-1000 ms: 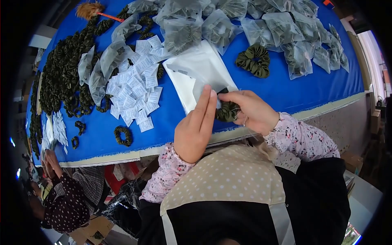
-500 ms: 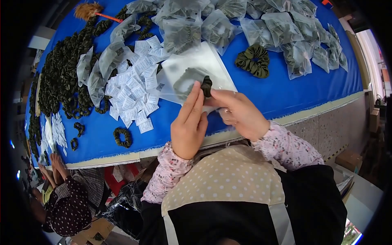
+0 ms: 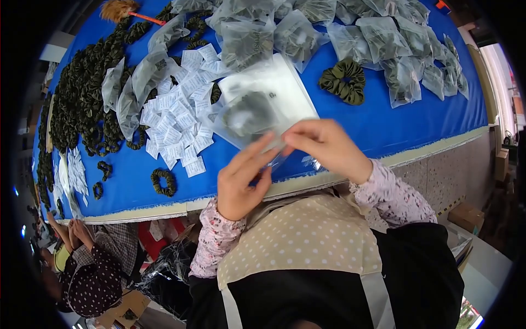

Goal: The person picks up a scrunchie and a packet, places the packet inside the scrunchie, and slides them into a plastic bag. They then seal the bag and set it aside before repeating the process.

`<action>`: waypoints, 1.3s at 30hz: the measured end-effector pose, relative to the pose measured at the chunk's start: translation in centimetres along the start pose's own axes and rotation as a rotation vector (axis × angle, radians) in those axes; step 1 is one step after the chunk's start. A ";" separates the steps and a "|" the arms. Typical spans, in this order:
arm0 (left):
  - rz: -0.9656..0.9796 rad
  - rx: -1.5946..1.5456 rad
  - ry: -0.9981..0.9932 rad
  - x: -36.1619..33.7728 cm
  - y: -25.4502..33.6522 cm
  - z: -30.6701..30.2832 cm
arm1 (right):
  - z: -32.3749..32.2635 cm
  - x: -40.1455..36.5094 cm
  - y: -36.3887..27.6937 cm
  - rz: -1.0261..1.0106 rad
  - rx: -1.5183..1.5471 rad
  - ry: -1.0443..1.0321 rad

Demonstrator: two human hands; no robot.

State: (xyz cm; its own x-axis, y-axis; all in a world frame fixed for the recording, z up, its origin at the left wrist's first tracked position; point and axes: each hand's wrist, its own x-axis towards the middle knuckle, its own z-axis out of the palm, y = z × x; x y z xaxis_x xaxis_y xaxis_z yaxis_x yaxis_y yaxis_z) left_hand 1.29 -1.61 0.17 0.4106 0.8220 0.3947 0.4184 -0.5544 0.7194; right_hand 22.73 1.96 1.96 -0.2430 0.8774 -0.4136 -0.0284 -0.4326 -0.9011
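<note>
Frosted bag (image 3: pixel 241 119), with a dark scrunchie (image 3: pixel 260 109) inside: it lies flat in front of me, toward the near edge of the blue desk (image 3: pixel 394 129). Far to the left, a co-worker's hands (image 3: pixel 82 233) are at the desk's near edge, beside the great heap of dark green scrunchies (image 3: pixel 85 93). Right of that heap, one small green ring (image 3: pixel 171 189) lies alone near me, and beyond it white printed labels (image 3: pixel 178 118) are scattered. My left hand (image 3: pixel 244 175) has its fingers along the frosted bag's near edge, holding it. Under the bag is a white stack (image 3: pixel 298 93). My right hand (image 3: pixel 329 148), slightly blurred, pinches the bag's near right edge between thumb and forefinger. Farther right lies a big green scrunchie (image 3: pixel 356 90), then filled bags (image 3: pixel 402 79) at the far right.
</note>
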 end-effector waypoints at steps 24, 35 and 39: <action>-0.141 0.860 0.154 5.2 -3.1 3.4 | -0.1 -0.3 2.3 -0.702 -1.283 0.277; -0.358 0.221 0.180 2.1 0.7 0.9 | -0.3 -3.0 0.7 -0.920 -1.066 0.462; -0.711 -0.195 0.089 1.2 1.2 0.3 | 1.1 -2.0 1.8 -0.897 -1.065 0.220</action>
State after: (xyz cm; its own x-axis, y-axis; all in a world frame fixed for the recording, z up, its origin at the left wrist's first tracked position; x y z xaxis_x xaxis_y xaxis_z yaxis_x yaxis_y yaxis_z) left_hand 2.53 -1.35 1.37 0.0233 0.9860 -0.1653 0.4040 0.1420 0.9037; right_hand 22.07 -0.76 1.34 -0.3767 0.8243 0.4227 0.6702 0.5575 -0.4899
